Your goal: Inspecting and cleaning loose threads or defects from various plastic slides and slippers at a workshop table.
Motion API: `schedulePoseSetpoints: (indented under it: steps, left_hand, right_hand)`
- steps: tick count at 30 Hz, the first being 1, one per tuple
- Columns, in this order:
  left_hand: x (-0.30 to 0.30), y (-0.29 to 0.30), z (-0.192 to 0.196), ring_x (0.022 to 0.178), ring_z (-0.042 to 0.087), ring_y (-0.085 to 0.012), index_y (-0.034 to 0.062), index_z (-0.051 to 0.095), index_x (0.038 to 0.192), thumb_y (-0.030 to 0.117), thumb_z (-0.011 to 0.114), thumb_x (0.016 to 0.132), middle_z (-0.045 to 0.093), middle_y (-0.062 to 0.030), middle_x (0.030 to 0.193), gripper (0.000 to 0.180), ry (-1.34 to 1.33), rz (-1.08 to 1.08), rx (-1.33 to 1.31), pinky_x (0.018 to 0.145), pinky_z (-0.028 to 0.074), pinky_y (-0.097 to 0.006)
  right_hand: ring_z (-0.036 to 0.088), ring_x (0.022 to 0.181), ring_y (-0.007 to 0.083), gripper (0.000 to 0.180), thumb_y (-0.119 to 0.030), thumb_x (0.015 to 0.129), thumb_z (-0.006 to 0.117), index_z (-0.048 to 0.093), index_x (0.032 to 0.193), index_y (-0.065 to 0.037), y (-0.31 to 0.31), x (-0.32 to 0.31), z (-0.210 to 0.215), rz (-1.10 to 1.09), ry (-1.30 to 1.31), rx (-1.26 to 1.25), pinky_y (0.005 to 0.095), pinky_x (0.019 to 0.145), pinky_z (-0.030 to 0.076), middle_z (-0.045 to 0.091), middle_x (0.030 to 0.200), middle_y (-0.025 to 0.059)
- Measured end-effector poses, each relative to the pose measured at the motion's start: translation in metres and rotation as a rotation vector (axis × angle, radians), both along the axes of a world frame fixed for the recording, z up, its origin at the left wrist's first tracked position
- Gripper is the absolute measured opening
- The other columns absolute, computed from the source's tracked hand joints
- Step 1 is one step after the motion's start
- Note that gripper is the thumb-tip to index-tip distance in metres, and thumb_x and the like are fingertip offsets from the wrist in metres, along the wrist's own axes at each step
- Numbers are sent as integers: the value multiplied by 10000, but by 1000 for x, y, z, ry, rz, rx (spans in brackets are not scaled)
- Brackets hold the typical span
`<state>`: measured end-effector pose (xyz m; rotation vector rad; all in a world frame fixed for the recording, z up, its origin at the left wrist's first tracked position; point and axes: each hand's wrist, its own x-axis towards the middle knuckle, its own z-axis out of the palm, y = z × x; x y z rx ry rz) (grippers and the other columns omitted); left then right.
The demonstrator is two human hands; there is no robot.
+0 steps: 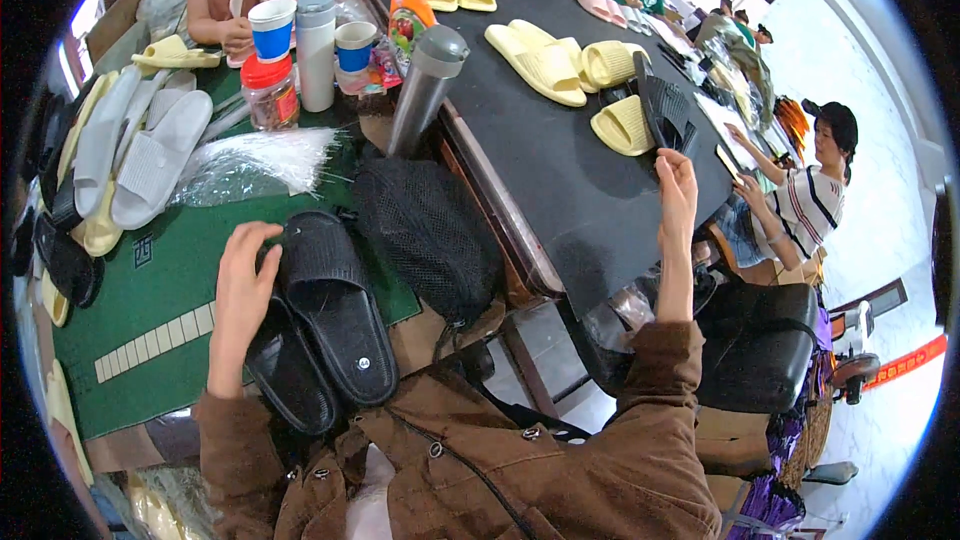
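Observation:
My left hand [245, 265] is open beside a pair of black slippers, its fingers bent and thumb apart, with nothing visible between them. The front black slipper [345, 305] lies partly over the other black slipper [290, 370], close to my body. My right hand [675, 185] reaches over the dark table on the right, its fingers closed on the near end of another black slipper [664, 105]. This slipper is tilted against pale yellow slippers [622, 125]. A second pair of yellow slippers [535, 60] lies just to their left.
A black mesh bag [425, 230] and a steel flask [428, 90] stand between the green mat [160, 270] and the dark table [530, 170]. White plastic ties [260, 165], grey slippers [160, 160], cups and a red-lidded jar [270, 95] lie left. A black stool [755, 345] stands right; several people sit around.

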<state>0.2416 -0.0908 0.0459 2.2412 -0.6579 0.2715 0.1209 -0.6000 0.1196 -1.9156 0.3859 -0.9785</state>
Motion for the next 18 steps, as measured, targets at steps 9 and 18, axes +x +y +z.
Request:
schedulePoseSetpoints:
  steps: [9, 18]
  left_hand:
    - [-103, 13, 20, 1204, 444, -343, 1, 570, 1120, -33, 554, 823, 480, -161, 1267, 299, -68, 84, 94, 1022, 341, -404]
    - [-132, 12, -14, 1212, 388, -389, 99, 386, 1392, 50, 654, 794, 390, -217, 1319, 657, 154, 111, 165, 1014, 323, -442]
  right_hand:
    - [496, 1110, 301, 437, -305, 829, 641, 558, 1153, -24, -135, 15, -33, -611, 242, -340, 386, 948, 393, 540, 1172, 169]
    - [390, 1274, 403, 888, -650, 740, 626, 351, 1400, -123, -156, 45, -23, -700, 466, -498, 469, 1008, 376, 288, 1433, 233]
